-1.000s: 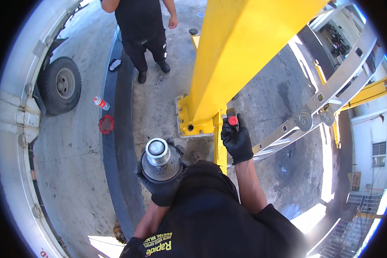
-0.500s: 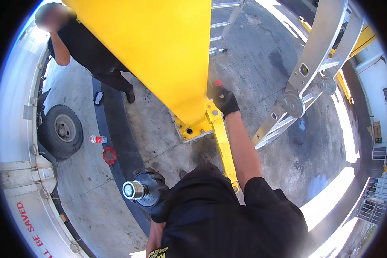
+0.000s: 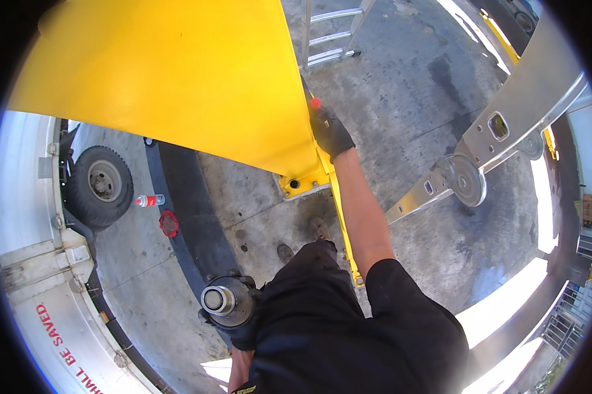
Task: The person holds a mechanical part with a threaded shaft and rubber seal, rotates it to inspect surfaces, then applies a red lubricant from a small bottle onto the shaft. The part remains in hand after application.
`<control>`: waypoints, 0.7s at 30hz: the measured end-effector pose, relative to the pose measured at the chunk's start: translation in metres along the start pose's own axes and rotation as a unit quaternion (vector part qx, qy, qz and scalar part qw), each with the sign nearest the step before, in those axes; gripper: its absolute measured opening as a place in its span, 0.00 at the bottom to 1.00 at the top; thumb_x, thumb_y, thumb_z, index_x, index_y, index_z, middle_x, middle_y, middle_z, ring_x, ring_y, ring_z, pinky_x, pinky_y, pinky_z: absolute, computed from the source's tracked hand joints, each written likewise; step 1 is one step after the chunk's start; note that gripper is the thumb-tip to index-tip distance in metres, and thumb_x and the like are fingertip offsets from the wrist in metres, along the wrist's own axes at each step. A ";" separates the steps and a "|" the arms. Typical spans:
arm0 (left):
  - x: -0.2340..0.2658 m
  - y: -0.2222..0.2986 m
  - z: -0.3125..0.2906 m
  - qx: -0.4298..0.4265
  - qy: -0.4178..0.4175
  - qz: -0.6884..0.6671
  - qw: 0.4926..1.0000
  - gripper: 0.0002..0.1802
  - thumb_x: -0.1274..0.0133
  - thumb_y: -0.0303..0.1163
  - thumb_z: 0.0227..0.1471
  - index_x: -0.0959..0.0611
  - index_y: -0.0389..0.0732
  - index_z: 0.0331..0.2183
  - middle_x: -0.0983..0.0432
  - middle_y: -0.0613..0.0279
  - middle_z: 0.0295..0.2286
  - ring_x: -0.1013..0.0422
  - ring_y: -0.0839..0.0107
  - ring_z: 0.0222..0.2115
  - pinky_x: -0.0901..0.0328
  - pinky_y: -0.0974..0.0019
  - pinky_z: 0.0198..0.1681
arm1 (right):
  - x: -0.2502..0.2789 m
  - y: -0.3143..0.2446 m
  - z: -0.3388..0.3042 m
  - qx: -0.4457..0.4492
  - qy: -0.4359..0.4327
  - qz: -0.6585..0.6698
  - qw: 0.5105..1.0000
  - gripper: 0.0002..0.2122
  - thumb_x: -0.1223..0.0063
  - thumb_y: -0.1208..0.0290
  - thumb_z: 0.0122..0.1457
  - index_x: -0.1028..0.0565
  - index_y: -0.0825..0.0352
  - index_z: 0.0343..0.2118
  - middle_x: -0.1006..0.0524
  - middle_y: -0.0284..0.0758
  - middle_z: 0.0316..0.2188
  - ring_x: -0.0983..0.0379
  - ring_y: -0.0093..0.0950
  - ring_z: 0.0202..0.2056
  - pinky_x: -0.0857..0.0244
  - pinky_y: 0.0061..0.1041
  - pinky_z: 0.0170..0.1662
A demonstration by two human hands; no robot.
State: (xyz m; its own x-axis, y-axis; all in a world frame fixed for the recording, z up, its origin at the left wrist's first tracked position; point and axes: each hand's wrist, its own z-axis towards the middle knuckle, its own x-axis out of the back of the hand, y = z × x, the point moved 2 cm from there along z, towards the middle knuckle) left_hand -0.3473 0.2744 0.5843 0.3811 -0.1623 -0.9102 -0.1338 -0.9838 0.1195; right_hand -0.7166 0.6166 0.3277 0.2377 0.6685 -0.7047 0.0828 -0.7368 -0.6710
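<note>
My left hand (image 3: 246, 336), in a black glove, is wrapped round a thick dark cylindrical piece (image 3: 242, 306) with a bright silver neck that faces up. It is held low, beside my left hip. Ahead of me, my right hand (image 3: 334, 136), also black-gloved, reaches to the right edge of a tall yellow column (image 3: 217, 85). Its fingers are closed round something with a round red end (image 3: 316, 103) that sticks out above them. What lies inside the grip is hidden. Below this hand a narrow yellow arm (image 3: 346, 230) runs down from the column toward me.
The column's bolted foot plate (image 3: 308, 189) rests on the concrete floor. A silver folding ladder (image 3: 467, 167) slants in at right; another ladder (image 3: 335, 38) stands behind the column. At left are a white truck (image 3: 26, 190), its wheel (image 3: 103, 186), a bottle (image 3: 150, 200) and a red round item (image 3: 169, 224).
The view has shifted, and the column covers more of the upper left, where a person was visible. The silver neck has turned from leftward to upward. My right hand still grips the red-ended thing.
</note>
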 end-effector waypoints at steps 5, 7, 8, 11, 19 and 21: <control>0.003 -0.010 0.005 0.039 0.014 0.000 0.999 0.45 0.22 0.49 0.38 0.18 0.56 0.60 0.28 0.54 0.60 0.32 0.48 0.60 0.33 0.40 0.63 | -0.036 -0.011 -0.023 -0.115 0.077 -0.183 0.973 0.17 0.50 0.53 0.76 0.20 0.61 0.53 0.16 0.32 0.34 0.27 0.23 0.28 0.35 0.19 0.28; 0.001 -0.015 0.007 0.044 0.005 -0.001 0.999 0.45 0.22 0.49 0.38 0.18 0.56 0.60 0.28 0.52 0.60 0.31 0.47 0.59 0.33 0.40 0.63 | -0.046 -0.022 -0.032 -0.147 0.088 -0.334 0.927 0.30 0.50 0.37 0.71 0.22 0.60 0.59 0.17 0.35 0.38 0.22 0.32 0.39 0.30 0.29 0.42; 0.000 -0.018 0.004 0.039 -0.002 -0.003 0.999 0.45 0.22 0.49 0.37 0.18 0.56 0.60 0.28 0.51 0.60 0.31 0.46 0.59 0.33 0.40 0.63 | -0.054 -0.025 -0.038 -0.118 0.086 -0.409 0.901 0.30 0.49 0.39 0.68 0.24 0.59 0.62 0.17 0.38 0.42 0.20 0.36 0.44 0.28 0.32 0.47; -0.006 -0.021 0.000 0.027 0.018 0.047 0.998 0.46 0.23 0.54 0.40 0.19 0.56 0.62 0.28 0.50 0.60 0.32 0.45 0.60 0.33 0.38 0.62 | -0.044 -0.030 -0.038 0.051 0.102 -0.556 0.823 0.30 0.41 0.68 0.61 0.27 0.54 0.69 0.18 0.45 0.51 0.21 0.42 0.54 0.24 0.40 0.54; 0.002 -0.011 0.001 0.041 -0.020 0.087 0.995 0.46 0.31 0.64 0.48 0.22 0.58 0.65 0.28 0.48 0.60 0.33 0.45 0.62 0.33 0.40 0.62 | -0.024 -0.062 -0.024 0.038 -0.116 -0.556 0.822 0.34 0.33 0.66 0.64 0.32 0.60 0.72 0.26 0.45 0.68 0.29 0.39 0.68 0.36 0.36 0.70; -0.016 -0.011 0.002 0.042 -0.062 0.042 0.996 0.45 0.32 0.65 0.48 0.21 0.58 0.64 0.28 0.48 0.60 0.33 0.45 0.62 0.32 0.40 0.61 | -0.030 -0.076 -0.037 0.134 -0.079 -0.551 0.820 0.33 0.33 0.69 0.63 0.32 0.63 0.71 0.24 0.44 0.67 0.28 0.39 0.67 0.35 0.37 0.69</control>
State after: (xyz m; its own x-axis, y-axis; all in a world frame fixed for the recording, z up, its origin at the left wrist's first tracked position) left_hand -0.3535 0.2882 0.5974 0.2492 -0.2287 -0.9411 -0.2381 -0.9564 0.1694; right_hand -0.6937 0.6488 0.4084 0.0312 0.9336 0.3571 -0.0582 0.3583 -0.9318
